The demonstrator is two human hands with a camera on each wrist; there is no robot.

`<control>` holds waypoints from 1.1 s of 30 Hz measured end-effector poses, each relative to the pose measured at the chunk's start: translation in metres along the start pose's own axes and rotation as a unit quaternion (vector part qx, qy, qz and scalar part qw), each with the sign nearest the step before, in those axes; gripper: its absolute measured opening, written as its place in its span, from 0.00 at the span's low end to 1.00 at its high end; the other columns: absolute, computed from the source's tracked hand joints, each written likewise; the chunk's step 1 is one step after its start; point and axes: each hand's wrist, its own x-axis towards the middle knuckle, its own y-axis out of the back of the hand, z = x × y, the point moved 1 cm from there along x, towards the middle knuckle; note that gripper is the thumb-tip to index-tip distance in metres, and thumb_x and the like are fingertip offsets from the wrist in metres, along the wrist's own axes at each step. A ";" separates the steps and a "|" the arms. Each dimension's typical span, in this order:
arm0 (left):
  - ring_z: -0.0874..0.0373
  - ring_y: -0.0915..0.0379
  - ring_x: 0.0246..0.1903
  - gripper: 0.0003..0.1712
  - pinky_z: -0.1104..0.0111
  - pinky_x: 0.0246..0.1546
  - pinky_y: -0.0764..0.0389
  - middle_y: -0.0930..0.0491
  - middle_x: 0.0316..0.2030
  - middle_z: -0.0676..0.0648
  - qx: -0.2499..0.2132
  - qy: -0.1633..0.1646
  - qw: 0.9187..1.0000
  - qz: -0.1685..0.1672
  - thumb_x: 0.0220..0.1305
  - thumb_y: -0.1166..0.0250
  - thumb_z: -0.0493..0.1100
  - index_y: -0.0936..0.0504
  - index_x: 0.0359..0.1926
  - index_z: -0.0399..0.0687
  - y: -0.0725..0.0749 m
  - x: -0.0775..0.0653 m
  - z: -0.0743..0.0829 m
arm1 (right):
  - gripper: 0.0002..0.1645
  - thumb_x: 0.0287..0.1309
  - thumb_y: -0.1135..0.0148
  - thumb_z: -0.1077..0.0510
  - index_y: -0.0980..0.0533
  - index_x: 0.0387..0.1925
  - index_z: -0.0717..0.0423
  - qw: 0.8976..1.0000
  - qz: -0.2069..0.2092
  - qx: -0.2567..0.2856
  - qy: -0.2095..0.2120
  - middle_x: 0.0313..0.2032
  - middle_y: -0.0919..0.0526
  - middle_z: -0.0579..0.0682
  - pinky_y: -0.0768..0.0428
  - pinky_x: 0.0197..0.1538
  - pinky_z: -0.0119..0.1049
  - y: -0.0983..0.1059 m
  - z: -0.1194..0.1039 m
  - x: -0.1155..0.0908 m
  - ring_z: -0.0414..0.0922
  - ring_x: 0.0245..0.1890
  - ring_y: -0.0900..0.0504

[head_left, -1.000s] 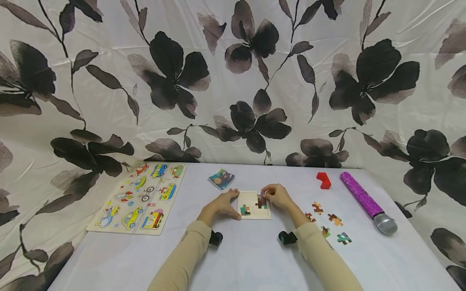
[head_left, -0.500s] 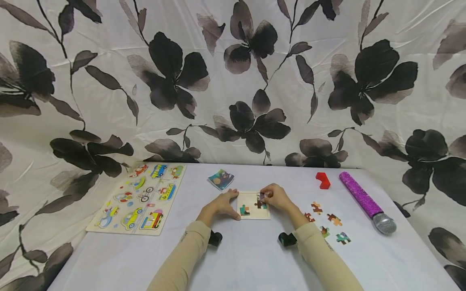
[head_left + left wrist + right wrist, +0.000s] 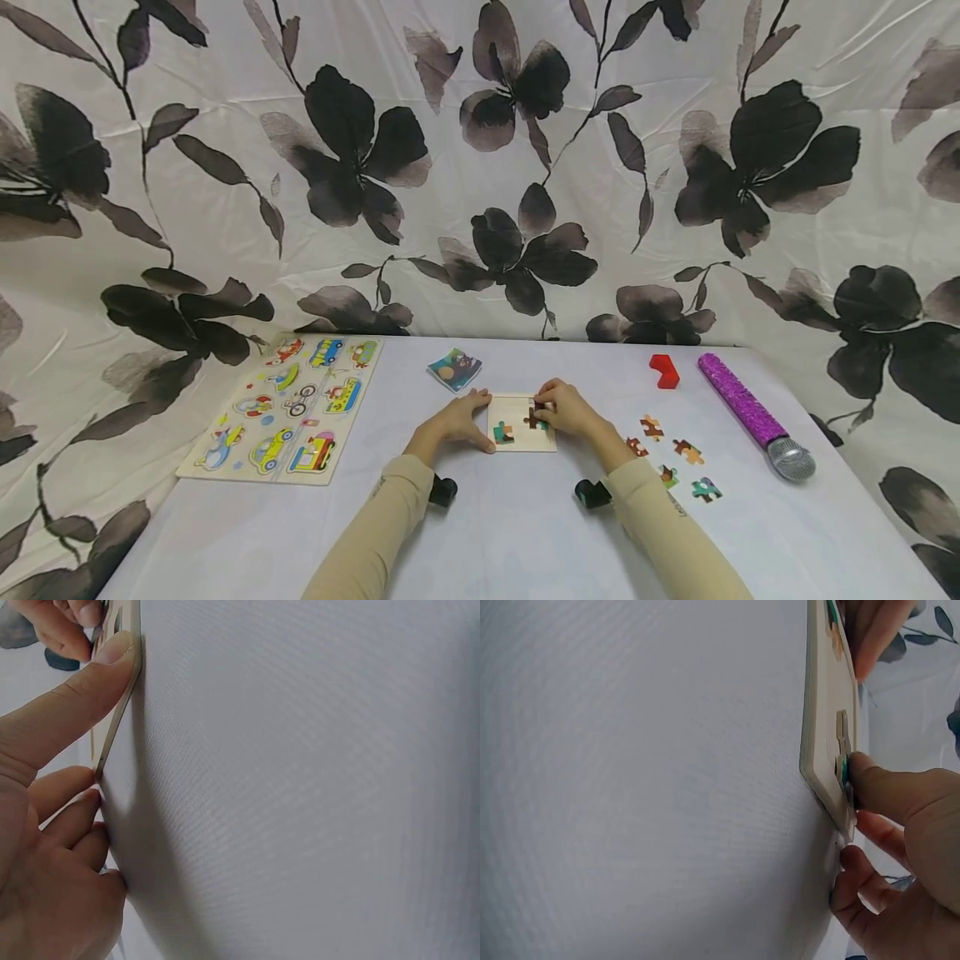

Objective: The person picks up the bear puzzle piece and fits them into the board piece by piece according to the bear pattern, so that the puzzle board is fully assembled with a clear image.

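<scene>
A small wooden puzzle tray point(image 3: 512, 407) lies on the table between both hands. My left hand point(image 3: 457, 422) grips its left side, the thumb point(image 3: 116, 656) over the near edge and the fingers at the far corner. At the tray's far right corner, my right hand point(image 3: 568, 408) holds a jigsaw piece point(image 3: 844, 771), largely covered by the thumb and fingers. Just nearer, a dark brown piece point(image 3: 533, 419) sits along the tray's right side. A green and orange piece point(image 3: 502, 432) lies in the near left corner.
Several loose jigsaw pieces point(image 3: 687, 452) lie to the right, beside the right forearm. Beyond them are a red block point(image 3: 664, 372) and a purple glittery microphone point(image 3: 742, 400). A picture card point(image 3: 454, 369) lies behind the tray; a vehicle puzzle board point(image 3: 288, 408) occupies the left.
My right fingers have shifted slightly left over the tray's far right corner, covering the light part of the piece seen earlier. My left hand keeps its hold on the tray.
</scene>
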 end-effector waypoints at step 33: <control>0.44 0.60 0.71 0.55 0.49 0.69 0.56 0.47 0.71 0.43 -0.004 0.009 1.000 0.006 0.39 0.21 0.44 0.39 0.68 0.38 -0.001 0.002 -0.004 | 0.08 0.53 0.36 0.68 0.17 0.35 0.68 0.995 0.043 -0.024 0.083 0.44 0.18 0.61 0.26 0.50 0.52 -0.002 0.003 -0.003 0.56 0.44 0.20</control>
